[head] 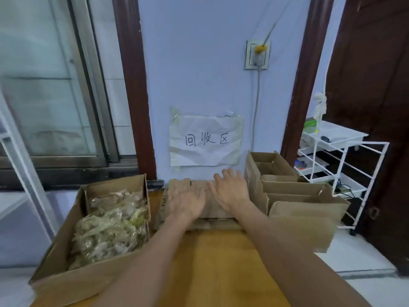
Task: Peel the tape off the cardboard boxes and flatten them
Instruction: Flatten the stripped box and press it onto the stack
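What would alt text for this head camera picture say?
Two open hands, left hand and right hand, press a stack of flattened cardboard on a wooden table. A box of peeled tape sits left, upright boxes right.

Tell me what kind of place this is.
Probably a home recycling corner. A taped paper sign hangs on the wall above a stack of flattened cardboard, a box beside it holds peeled tape, and opened boxes wait on the right.
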The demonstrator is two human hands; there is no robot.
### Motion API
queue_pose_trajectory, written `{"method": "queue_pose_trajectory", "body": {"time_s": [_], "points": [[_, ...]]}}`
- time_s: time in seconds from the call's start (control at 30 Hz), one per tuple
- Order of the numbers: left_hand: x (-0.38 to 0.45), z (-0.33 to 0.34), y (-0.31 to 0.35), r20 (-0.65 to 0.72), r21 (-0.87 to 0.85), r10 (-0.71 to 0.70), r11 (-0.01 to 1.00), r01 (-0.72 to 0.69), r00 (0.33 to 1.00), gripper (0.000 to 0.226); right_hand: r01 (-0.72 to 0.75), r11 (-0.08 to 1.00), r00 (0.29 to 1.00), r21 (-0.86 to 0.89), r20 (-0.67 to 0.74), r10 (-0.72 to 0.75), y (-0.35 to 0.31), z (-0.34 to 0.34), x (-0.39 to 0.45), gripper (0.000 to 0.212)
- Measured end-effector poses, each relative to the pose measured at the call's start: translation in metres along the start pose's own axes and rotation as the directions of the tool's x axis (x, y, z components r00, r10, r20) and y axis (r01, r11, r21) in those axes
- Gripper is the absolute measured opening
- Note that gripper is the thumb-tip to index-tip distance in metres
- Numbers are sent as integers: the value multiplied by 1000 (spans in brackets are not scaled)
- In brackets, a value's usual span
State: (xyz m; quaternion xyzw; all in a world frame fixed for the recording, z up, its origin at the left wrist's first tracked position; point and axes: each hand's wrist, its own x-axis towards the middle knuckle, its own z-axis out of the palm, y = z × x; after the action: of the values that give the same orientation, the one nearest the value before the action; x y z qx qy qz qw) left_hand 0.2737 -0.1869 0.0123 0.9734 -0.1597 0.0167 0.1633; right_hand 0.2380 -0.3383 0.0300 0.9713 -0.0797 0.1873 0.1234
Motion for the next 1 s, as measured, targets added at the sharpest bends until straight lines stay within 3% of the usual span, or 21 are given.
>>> {"method": "queue_pose_trajectory", "body": {"time_s": [0.13,0.2,0.33,0.43,0.5,0.57,0.67,0.77,0.93,1.0], "points": [[-22,-36,49,-47,1,112,994,-112,993,66,-66,997,996,-38,-55,63,63,-56,-22,93],[-33,-43,81,-49,-54,212,975,-214,976,65,-127,989,990,-69,-63,123,99,-78,-39,80],[-59,-38,147,-59,-190,410,890,-414,910,58,-323,943,943,78,-60,327,176,-99,-75,53],[-71,-14,171,17,-279,448,860,-426,894,45,-469,856,881,215,174,439,227,-88,-110,50],[-74,8,169,28,-271,477,849,-453,878,36,-520,788,838,330,376,396,242,-72,-140,52],[-78,22,165,-47,-262,515,820,-508,856,25,-594,641,792,486,493,360,239,-62,-169,50],[-89,17,157,-107,-267,566,776,-572,818,32,-636,382,764,670,478,434,227,-58,-188,44],[-106,2,134,-190,-314,558,745,-588,808,30,-587,363,781,724,390,487,210,-62,-202,61],[-172,-11,79,-337,-474,356,736,-483,872,37,-476,348,862,808,352,364,152,-101,-247,24],[-211,-9,51,-359,-595,309,651,-471,881,29,-418,371,887,829,284,365,122,-97,-269,20]]}}
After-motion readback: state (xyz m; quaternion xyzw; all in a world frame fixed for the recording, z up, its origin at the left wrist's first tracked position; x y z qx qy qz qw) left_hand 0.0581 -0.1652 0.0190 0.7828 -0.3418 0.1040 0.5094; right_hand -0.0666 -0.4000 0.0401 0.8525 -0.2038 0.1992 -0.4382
